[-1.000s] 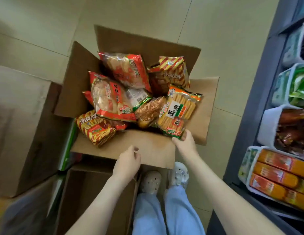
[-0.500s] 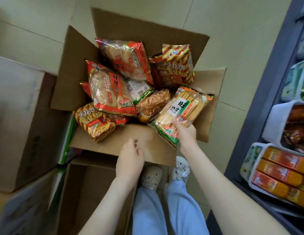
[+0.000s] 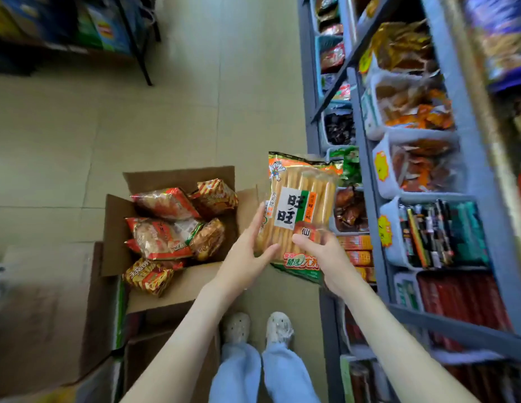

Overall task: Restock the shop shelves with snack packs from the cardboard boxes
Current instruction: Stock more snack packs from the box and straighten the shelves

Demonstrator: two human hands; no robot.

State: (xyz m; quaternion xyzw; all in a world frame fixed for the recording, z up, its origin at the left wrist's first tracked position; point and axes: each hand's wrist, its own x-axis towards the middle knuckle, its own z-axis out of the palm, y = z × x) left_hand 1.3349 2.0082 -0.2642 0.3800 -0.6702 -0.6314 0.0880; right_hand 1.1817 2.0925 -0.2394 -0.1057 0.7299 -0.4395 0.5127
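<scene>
While the person stands over an open cardboard box point(image 3: 180, 178), both hands hold one snack pack point(image 3: 300, 209) up in the air, right of the box and in front of the grey shelves point(image 3: 366, 181). The pack is upright with its front to the camera: orange and green, with a white label and long pale sticks showing through. The right hand point(image 3: 332, 258) grips the lower right corner, thumb point(image 3: 304, 238) laid across the front; the other fingers are behind the pack and hidden. The left hand point(image 3: 244, 257) has its fingers point(image 3: 257, 219) straight and together, flat against the pack's left edge, thumb touching the lower front. The box sits on the tiled floor point(image 3: 137, 126), flaps out, with several red packs point(image 3: 160, 237) piled inside. A striped pack point(image 3: 148, 276) hangs over the near left edge. A closed brown box point(image 3: 44, 301) stands just beside it on the left. The shelves at right carry white bins point(image 3: 382, 170) full of small wrapped snacks; the detail is blurred. Below are white shoes point(image 3: 237, 325) and light blue jeans point(image 3: 238, 370).
</scene>
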